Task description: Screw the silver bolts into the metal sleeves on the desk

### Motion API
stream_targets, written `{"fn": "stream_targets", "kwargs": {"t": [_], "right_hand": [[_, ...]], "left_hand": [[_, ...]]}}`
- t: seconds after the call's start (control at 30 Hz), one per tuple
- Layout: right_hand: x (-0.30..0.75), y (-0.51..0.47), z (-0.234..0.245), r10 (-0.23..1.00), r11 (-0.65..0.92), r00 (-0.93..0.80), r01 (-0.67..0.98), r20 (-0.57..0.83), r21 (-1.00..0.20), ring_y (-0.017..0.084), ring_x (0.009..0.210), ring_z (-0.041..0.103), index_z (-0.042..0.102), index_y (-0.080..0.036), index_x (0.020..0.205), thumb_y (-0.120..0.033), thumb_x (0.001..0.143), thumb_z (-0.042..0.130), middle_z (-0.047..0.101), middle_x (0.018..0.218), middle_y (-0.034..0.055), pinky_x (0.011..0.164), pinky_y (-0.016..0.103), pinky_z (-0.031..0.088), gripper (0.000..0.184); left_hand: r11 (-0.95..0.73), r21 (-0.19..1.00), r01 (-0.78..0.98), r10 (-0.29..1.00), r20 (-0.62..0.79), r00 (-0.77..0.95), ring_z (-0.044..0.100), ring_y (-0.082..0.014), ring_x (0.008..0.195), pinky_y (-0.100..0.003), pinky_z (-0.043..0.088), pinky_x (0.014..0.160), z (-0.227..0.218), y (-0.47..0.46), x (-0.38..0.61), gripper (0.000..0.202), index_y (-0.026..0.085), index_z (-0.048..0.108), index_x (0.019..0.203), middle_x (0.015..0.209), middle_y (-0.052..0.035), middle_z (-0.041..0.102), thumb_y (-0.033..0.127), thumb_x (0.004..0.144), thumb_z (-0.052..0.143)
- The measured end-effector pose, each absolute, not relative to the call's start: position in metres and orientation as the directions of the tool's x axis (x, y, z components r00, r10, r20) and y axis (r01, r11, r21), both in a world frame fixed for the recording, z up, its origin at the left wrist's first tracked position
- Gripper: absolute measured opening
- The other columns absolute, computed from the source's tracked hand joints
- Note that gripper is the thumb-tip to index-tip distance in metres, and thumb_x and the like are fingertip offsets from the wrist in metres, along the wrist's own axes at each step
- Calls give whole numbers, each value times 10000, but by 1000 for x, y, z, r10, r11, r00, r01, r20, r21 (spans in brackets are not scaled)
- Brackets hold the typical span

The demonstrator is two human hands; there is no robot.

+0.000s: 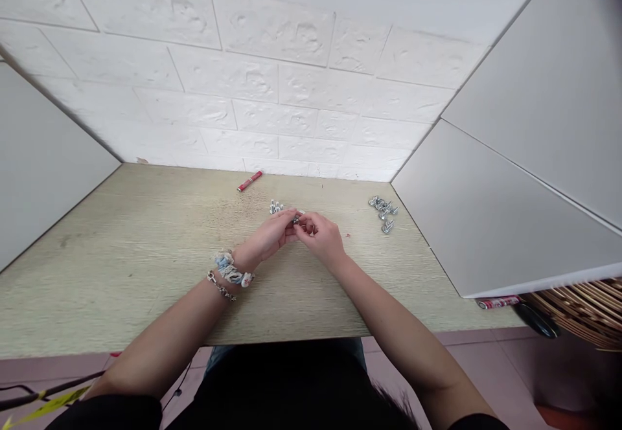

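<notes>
Close together above the middle of the table are my left hand [278, 232] and my right hand [322, 236], fingertips nearly meeting. A small shiny metal fastener [296, 221] is between them, too small and too covered to name exactly. My left fingers are closed around it from the left, while the thumb and fingers of my right hand pinch at it. Just behind my left hand stands a small cluster of silver screw-like pieces [275, 207], partly hidden. Farther right lies a loose pile of silver fasteners with round, wide heads and stems [383, 206].
A red tube-like stick [249, 181] lies near the white brick-patterned wall [301, 113]. Grey-white panels [451, 203] bound the wooden table [160, 242] at both sides. At the right front are a wicker basket [578, 313], a black object [537, 320] and a red-and-white packet [498, 302].
</notes>
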State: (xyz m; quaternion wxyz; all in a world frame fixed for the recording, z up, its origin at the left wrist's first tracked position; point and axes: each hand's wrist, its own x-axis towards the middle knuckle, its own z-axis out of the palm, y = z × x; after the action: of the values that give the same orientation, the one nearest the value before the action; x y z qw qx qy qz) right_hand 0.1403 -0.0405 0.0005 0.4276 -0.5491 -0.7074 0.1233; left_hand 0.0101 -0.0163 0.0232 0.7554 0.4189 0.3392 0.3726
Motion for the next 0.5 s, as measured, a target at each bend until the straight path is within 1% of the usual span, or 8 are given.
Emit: {"fn": "stream_targets", "kwargs": {"t": [0.2,0.33,0.5], "right_hand": [[141,-41,2,872,357,-30,720,488,-595,94,578,481,562,-194,757,-342,725,549,537,620,-28,562,214,365,152],[142,-40,1,889,345,-20,687,458,-640,90,549,455,546,-190,753,-341,734,534,503,594,-33,546,212,360,153],[141,-40,-1,889,369,-39,652,456,-663,91,553,452,533,-188,737,-345,745,519,492,590,-30,536,210,358,158]], "left_hand": [[329,896,-296,849,-144,509,562,-98,714,-195,461,658,22,-19,12,280,107,575,787,775,-43,613,386,765,577],[284,923,-259,842,-111,528,558,-100,701,-211,452,668,20,-15,12,292,105,576,759,754,-39,610,396,740,602],[170,969,-180,875,-64,480,572,-127,707,-269,458,699,19,-10,11,266,111,573,768,754,-39,609,373,737,605]]}}
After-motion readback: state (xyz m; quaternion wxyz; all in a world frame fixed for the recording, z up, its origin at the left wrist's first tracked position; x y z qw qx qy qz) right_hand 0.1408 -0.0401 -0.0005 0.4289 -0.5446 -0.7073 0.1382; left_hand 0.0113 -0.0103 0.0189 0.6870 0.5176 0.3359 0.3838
